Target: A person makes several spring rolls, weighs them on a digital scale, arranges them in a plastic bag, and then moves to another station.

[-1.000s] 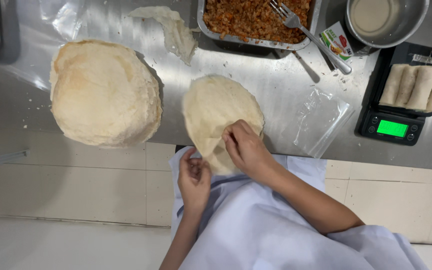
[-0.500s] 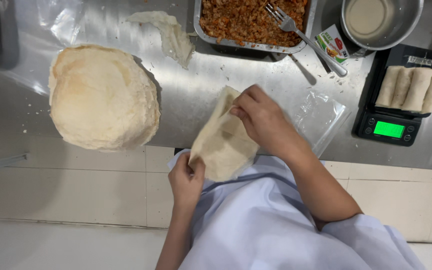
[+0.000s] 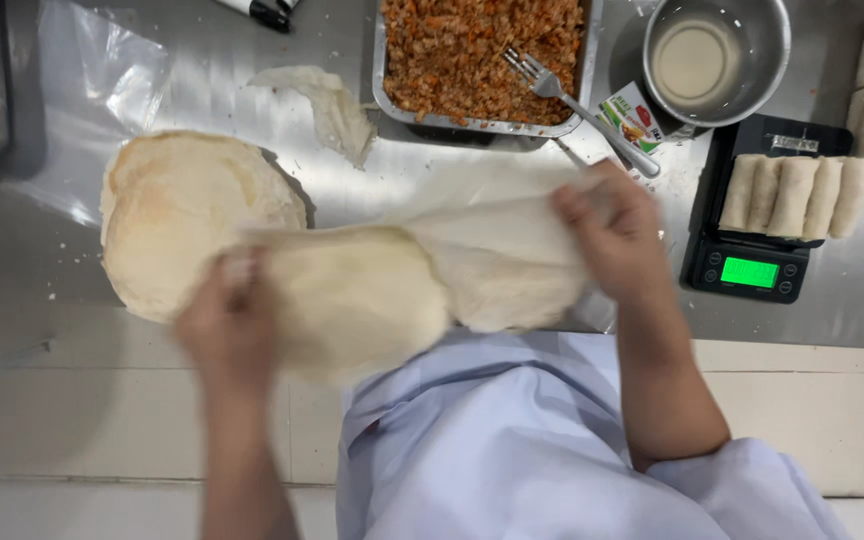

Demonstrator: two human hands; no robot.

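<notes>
Centrally, two thin pale wrapper sheets hang stretched between both hands above the steel desk. Left hand, lower left of centre and blurred, pinches the rounder sheet's edge; right hand, right of centre, is closed on the other sheet's corner. A stack of round wrappers lies at left. Upper middle sits a tray of minced filling with a fork; rolled spring rolls rest on a scale at right.
</notes>
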